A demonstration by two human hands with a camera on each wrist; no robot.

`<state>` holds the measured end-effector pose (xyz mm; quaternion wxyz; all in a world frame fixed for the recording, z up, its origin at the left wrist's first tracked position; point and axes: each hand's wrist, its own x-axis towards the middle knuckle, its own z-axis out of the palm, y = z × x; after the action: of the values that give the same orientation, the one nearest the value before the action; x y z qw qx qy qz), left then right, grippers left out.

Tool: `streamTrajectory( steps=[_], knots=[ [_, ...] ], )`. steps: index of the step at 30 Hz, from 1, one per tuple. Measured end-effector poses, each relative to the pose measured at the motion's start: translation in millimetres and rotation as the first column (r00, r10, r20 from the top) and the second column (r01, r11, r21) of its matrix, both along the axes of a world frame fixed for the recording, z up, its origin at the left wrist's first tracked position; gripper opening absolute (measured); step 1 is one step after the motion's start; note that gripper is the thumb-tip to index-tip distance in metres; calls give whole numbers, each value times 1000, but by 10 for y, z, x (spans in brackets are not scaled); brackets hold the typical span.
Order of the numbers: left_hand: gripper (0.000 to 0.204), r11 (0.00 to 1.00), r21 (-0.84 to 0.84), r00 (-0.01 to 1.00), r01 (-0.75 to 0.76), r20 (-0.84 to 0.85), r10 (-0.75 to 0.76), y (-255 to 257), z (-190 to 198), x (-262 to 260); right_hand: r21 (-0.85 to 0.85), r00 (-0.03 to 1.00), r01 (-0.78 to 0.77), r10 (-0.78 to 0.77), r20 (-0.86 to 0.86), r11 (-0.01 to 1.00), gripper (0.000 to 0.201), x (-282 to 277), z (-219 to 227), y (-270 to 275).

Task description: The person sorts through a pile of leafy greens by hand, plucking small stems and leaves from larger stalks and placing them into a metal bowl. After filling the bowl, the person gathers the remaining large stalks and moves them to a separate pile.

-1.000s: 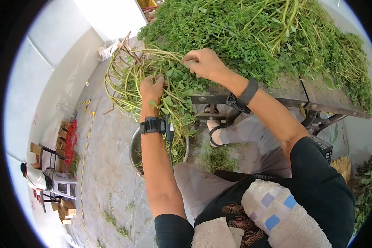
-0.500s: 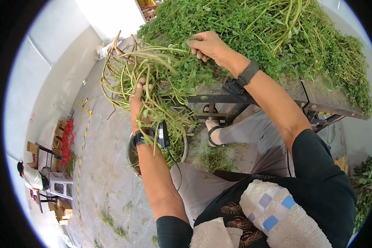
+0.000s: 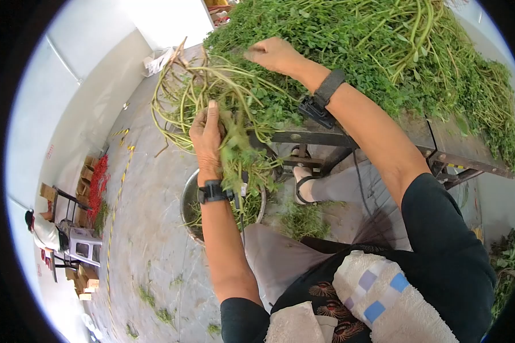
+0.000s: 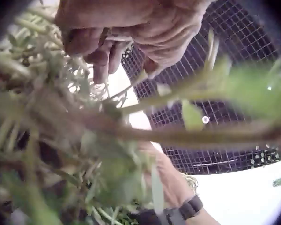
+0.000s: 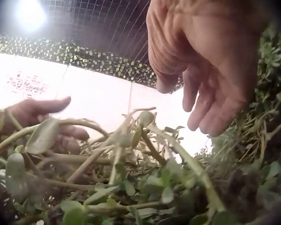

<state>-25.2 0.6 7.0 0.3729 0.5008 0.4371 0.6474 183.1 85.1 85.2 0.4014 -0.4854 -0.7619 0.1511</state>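
Observation:
My left hand [image 3: 210, 132] grips a bunch of long-stemmed leafy greens [image 3: 234, 108] at the near-left corner of the table, its fingers curled round the stems. The left wrist view shows that hand [image 4: 105, 40] closed over blurred stems. My right hand [image 3: 270, 52] hovers just above the bunch's far side, at the edge of the big heap of greens [image 3: 383, 46]. In the right wrist view the right hand [image 5: 199, 93] hangs with loose fingers and holds nothing; stems and leaves [image 5: 131, 173] lie below it.
A metal bowl [image 3: 190, 207] holding trimmings stands on the floor under my left forearm. The heap covers a metal-framed table [image 3: 326, 138]. My sandalled foot [image 3: 300, 184] rests beneath it, beside loose greens [image 3: 303, 222]. A seated person [image 3: 43, 231] and red produce [image 3: 97, 186] are far left.
My right hand has let go of the stems and drifted up and away over the heap. The left hand turned and now holds the bunch upright above the bowl.

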Motion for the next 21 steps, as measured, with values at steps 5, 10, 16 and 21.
streamTrajectory(
  steps=[5,10,16,21],
  knots=[
    [54,829,190,847,-526,32,530,45,72,-606,-68,984,-17,28,173,998,80,-195,-209,326],
    [81,753,-53,729,-656,-304,614,263,-339,-914,-181,969,-18,62,241,983,82,-313,-199,355],
    [66,950,-313,964,13,255,71,-43,-214,-572,-103,964,-266,268,0,958,54,-582,-146,8],
    [70,954,-191,918,233,367,-151,-274,-180,-575,102,926,-342,317,208,934,43,-1056,-289,-769]
  ],
)
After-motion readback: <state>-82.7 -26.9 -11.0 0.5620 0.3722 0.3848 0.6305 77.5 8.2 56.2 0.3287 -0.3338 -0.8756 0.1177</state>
